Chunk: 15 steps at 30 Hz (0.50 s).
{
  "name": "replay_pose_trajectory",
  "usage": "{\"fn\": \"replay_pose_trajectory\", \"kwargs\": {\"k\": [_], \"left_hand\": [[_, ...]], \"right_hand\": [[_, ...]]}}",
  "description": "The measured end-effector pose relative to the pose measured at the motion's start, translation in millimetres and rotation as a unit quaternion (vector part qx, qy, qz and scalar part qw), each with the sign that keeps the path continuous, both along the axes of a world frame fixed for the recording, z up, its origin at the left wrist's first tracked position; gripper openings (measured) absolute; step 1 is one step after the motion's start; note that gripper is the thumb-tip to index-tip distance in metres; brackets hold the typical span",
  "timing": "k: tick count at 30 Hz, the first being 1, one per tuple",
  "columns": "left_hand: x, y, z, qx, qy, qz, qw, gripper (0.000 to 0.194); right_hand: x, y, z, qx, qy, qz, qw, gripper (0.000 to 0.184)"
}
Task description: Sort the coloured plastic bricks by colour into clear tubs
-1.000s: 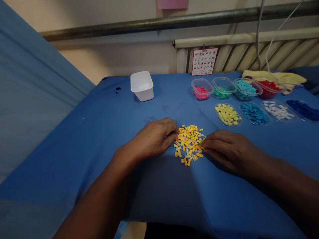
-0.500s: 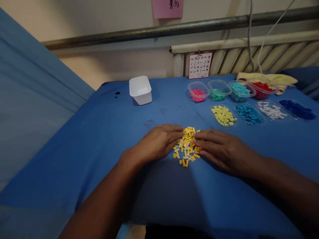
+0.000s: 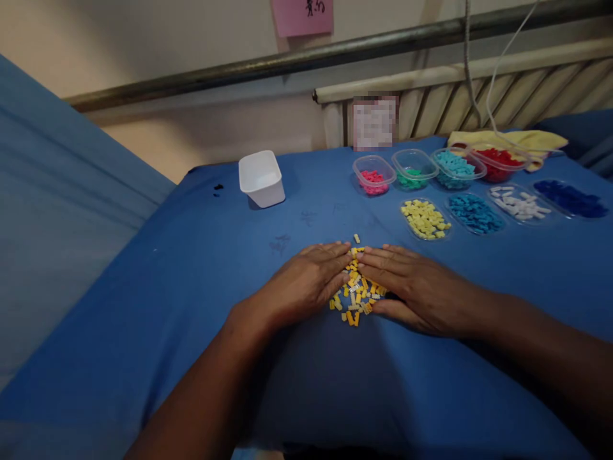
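Note:
A loose heap of small yellow, orange and cream toy bricks (image 3: 357, 295) lies on the blue cloth between my hands. My left hand (image 3: 313, 275) rests along its left side, fingers stretched out and lying against the bricks. From the right, my right hand (image 3: 407, 281) lies palm down with its fingers extended over the heap's upper right part and its thumb apart. Both hands are open and cover some of the bricks. One cream brick (image 3: 356, 238) sits by itself just beyond the fingertips.
At the back left stands a white plastic tub (image 3: 262, 180). Clear containers hold pink (image 3: 373, 181), green, light blue and red bricks at the back right; lids with pale yellow (image 3: 425, 219), blue, white and dark blue pieces lie before them. A yellow cloth (image 3: 517, 142) is behind.
My right hand has spread further over the heap, its thumb moving away from the fingers. A single cream brick now shows beyond the fingertips. The view has shifted slightly.

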<state>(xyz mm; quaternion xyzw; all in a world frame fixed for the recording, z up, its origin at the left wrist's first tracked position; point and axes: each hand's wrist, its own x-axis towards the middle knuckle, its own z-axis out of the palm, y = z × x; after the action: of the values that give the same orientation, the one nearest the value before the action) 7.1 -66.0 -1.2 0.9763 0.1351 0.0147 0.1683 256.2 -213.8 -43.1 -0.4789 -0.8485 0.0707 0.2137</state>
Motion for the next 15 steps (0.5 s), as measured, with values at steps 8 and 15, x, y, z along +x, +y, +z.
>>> {"fn": "replay_pose_trajectory", "kwargs": {"k": [8, 15], "left_hand": [[0.9, -16.5, 2.6, -0.050, 0.054, 0.051, 0.996, 0.083], [10.9, -27.5, -19.4, -0.027, 0.037, 0.035, 0.998, 0.106]], "right_hand": [[3.0, -11.1, -1.3, -0.017, 0.025, 0.022, 0.999, 0.079], [-6.3, -8.7, -13.2, -0.061, 0.017, 0.006, 0.998, 0.098]]}}
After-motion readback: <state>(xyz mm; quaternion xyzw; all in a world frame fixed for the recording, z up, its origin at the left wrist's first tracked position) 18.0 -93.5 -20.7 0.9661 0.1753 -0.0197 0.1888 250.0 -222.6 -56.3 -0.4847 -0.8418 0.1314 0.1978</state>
